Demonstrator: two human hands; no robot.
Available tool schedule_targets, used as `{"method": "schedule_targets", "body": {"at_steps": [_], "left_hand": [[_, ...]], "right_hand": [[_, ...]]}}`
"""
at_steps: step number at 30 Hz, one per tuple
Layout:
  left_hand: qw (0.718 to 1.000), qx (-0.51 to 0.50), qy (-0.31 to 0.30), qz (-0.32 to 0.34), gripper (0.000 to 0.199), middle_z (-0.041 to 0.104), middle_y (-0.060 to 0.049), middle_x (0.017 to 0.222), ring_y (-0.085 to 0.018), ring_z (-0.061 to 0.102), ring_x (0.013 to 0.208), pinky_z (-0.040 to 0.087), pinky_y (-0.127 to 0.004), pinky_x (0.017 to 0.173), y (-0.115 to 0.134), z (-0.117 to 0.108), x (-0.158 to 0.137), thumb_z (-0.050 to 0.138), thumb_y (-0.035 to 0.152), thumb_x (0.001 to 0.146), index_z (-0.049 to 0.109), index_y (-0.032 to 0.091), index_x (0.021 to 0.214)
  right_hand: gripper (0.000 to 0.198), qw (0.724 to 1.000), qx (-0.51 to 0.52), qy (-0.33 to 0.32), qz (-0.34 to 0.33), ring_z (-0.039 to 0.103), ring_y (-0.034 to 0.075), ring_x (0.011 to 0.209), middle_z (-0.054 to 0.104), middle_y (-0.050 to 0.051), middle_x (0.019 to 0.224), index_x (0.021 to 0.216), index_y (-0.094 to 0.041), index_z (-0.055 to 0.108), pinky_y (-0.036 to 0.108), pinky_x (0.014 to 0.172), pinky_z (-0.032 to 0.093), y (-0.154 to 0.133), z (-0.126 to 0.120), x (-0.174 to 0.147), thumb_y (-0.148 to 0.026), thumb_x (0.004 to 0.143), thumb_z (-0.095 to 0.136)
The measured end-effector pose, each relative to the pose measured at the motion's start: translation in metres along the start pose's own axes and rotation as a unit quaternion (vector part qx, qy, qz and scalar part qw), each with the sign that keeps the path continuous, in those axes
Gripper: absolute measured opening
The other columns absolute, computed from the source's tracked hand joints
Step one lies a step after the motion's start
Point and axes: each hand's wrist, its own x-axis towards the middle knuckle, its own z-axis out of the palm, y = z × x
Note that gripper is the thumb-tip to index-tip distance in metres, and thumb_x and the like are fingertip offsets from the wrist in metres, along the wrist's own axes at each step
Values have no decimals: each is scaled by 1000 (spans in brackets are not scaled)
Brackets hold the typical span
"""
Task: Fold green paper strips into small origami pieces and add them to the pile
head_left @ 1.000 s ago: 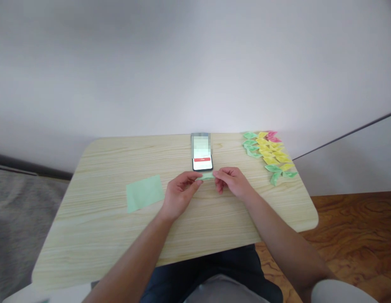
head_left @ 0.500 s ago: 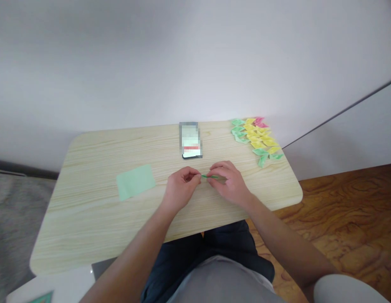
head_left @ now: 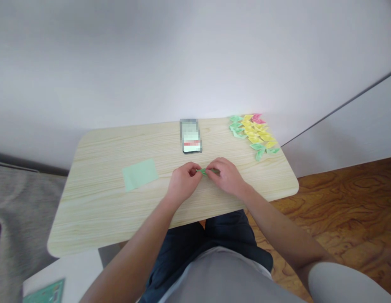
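A small folded piece of green paper (head_left: 203,171) is pinched between my two hands over the middle of the table. My left hand (head_left: 184,180) grips its left end with thumb and fingertips closed. On the other end, my right hand (head_left: 226,174) has its thumb and index finger closed. My fingers hide much of the fold. A flat light-green paper sheet (head_left: 140,174) lies on the table to the left of my left hand.
Beyond my hands a phone (head_left: 191,135), its screen blurred, lies on the wood-grain table (head_left: 97,202). Several folded green, yellow and pink paper pieces (head_left: 255,131) cluster at the back right. A white wall borders the far edge. A green item (head_left: 46,292) rests on a white surface, lower left.
My right fingers have closed in on the green paper, and more of its folded shape now shows between my hands. The whole view has shifted slightly.
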Motion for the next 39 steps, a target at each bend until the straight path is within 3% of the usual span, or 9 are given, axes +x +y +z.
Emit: {"method": "schedule_targets", "body": {"at_steps": [18, 22, 25, 30, 33, 35, 39], "left_hand": [[998, 59, 9, -4, 14, 71, 2, 74, -17, 64, 70, 44, -29, 66, 5, 7, -1, 63, 27, 81, 73, 26, 92], [999, 40, 19, 20, 18, 69, 2, 73, -16, 63, 68, 46, -28, 67, 6, 1, -7, 61, 30, 85, 72, 25, 98], [997, 27, 65, 37, 21, 69, 3, 75, -15, 61, 67, 47, -28, 69, 3, -15, -17, 61, 36, 88, 72, 25, 102], [983, 65, 171, -16, 21, 71, 0, 84, -17, 63, 75, 47, -27, 65, -16, -58, -31, 65, 38, 86, 75, 25, 98], [959, 119, 256, -27, 22, 71, -1, 88, -20, 63, 81, 50, -31, 71, -37, -82, -33, 65, 39, 86, 75, 25, 99], [939, 190, 286, -10, 20, 70, -2, 91, -23, 63, 85, 52, -40, 85, -54, -96, -32, 66, 37, 84, 74, 24, 98], [923, 266, 276, 10, 29, 69, -13, 111, -35, 62, 113, 42, -57, 106, -92, -120, -28, 62, 41, 89, 71, 21, 109]], "right_hand": [[7, 994, -105, -30, 6, 61, 24, 100, 67, 8, 99, 91, -19, 74, 37, 90, 50, -5, 5, 7, -20, 91, 67], [6, 994, -110, -3, -8, 58, 24, 98, 64, 7, 95, 89, -21, 77, 37, 88, 49, 4, -14, 12, -21, 89, 71], [7, 990, -138, 36, 1, 58, 24, 95, 65, 6, 91, 87, -23, 77, 39, 89, 48, 27, -49, 21, -23, 89, 71], [5, 973, -214, 72, 52, 57, 28, 96, 68, 7, 93, 82, -23, 78, 43, 91, 45, 78, -104, 36, -24, 85, 74], [8, 966, -245, 45, 64, 57, 28, 100, 67, 8, 97, 87, -24, 80, 42, 93, 44, 99, -113, 41, -25, 86, 73], [10, 963, -258, 27, 74, 56, 28, 101, 67, 8, 99, 90, -25, 80, 42, 93, 44, 107, -112, 43, -26, 87, 71], [13, 962, -260, 21, 78, 56, 29, 100, 67, 9, 100, 93, -25, 81, 42, 91, 44, 115, -110, 45, -28, 88, 69]]}}
